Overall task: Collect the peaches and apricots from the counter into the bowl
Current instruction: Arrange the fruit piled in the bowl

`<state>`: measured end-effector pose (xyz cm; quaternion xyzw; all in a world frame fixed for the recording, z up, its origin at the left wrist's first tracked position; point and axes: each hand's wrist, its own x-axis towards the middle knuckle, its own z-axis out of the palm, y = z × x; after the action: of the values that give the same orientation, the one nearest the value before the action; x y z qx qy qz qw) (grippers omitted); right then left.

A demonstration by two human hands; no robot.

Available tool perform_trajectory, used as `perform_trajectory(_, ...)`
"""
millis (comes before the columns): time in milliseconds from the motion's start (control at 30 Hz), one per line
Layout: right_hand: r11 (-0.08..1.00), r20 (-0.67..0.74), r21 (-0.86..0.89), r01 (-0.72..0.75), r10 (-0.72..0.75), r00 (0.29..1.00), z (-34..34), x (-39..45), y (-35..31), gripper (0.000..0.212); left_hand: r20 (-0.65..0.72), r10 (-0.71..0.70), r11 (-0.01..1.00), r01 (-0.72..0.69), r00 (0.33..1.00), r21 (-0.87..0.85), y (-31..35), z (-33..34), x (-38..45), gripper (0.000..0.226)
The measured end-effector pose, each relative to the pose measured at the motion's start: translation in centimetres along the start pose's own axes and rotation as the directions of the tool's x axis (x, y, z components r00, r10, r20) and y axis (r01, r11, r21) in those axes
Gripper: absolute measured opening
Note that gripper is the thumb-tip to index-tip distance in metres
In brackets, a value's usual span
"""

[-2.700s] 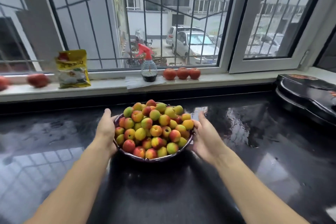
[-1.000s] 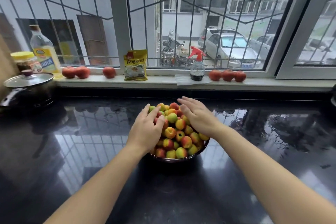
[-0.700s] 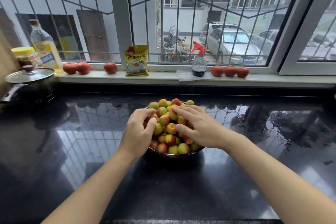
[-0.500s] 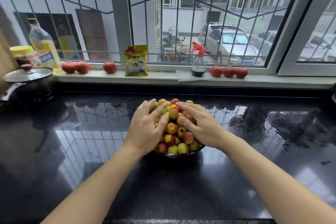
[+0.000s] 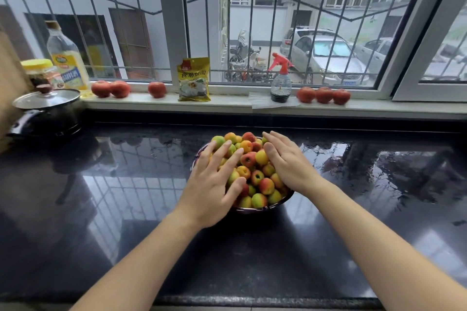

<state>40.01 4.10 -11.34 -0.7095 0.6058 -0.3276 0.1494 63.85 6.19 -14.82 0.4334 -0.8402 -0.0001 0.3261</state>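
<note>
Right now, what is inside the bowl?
The bowl is heaped with peaches and apricots. Both hands, left and right, lie flat on top, covering some fruit; the bowl's bottom is hidden.

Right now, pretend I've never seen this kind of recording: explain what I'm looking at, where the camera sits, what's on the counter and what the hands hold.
No machine here: a person's two bare hands, filmed by a camera worn on the head, looking forward and down. The left hand and right hand lie open, fingers straight, on a heap of small peaches and apricots filling a bowl. Neither hand holds anything. The bowl stands on a glossy black counter, with a lidded pot at far left.
</note>
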Motion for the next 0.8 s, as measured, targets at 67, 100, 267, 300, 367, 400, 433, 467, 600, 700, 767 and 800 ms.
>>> perform_trajectory(67,1.0,-0.022,0.01,0.011,-0.01,1.0,-0.2,-0.3,-0.2,0.052,-0.115,-0.013,0.997,0.003,0.993,-0.083,-0.2,0.1,-0.4,0.058)
perform_trajectory(100,1.0,-0.027,0.009,0.018,-0.017,0.999,-0.2,-0.5,-0.2,0.051,-0.18,-0.047,0.991,0.023,0.983,-0.13,-0.4,0.3,-0.7,0.053)
perform_trajectory(267,1.0,-0.002,-0.021,0.017,-0.018,1.0,0.2,-0.7,0.1,0.048,-0.162,-0.23,0.945,0.181,0.96,-0.274,-0.4,1.1,-1.2,0.054)
perform_trajectory(300,1.0,-0.012,-0.024,0.015,-0.015,1.0,0.4,-0.6,0.1,0.048,-0.154,-0.236,0.941,0.186,0.959,-0.283,-0.5,1.1,-1.3,0.054)
perform_trajectory(367,1.0,-0.054,-0.007,0.011,-0.012,0.998,0.7,-0.5,0.2,0.047,-0.136,-0.27,0.923,0.215,0.953,-0.319,-0.7,1.2,-1.4,0.057)
perform_trajectory(400,1.0,-0.084,0.01,0.011,-0.01,0.996,0.8,-0.4,0.3,0.047,-0.12,-0.313,0.894,0.25,0.942,-0.372,-0.8,1.3,-1.4,0.06)
perform_trajectory(433,0.999,-0.119,0.035,0.008,-0.004,0.993,1.0,-0.4,0.3,0.046,-0.095,-0.377,0.844,0.299,0.921,-0.446,-0.9,1.3,-1.3,0.064)
perform_trajectory(467,0.998,-0.158,0.067,0.001,0.01,0.987,1.1,-0.5,0.3,0.045,-0.059,-0.447,0.778,0.355,0.893,-0.517,-0.9,1.2,-1.1,0.068)
perform_trajectory(600,0.996,-0.231,0.091,-0.015,0.035,0.972,1.5,-0.6,0.5,0.043,0.009,-0.557,0.737,0.5,0.83,-0.455,-0.7,0.8,0.2,0.077)
perform_trajectory(700,0.998,-0.242,0.061,-0.007,0.022,0.97,1.8,-0.6,0.5,0.043,0.005,-0.519,0.81,0.493,0.855,-0.318,-0.7,0.4,1.4,0.072)
perform_trajectory(767,0.998,-0.256,0.062,-0.013,0.028,0.966,1.9,-0.6,0.5,0.043,0.027,-0.504,0.809,0.483,0.863,-0.334,-0.6,0.1,2.6,0.065)
perform_trajectory(800,0.998,-0.259,0.057,-0.014,0.029,0.965,1.9,-0.6,0.5,0.043,0.044,-0.504,0.799,0.485,0.863,-0.355,-0.6,0.0,3.2,0.063)
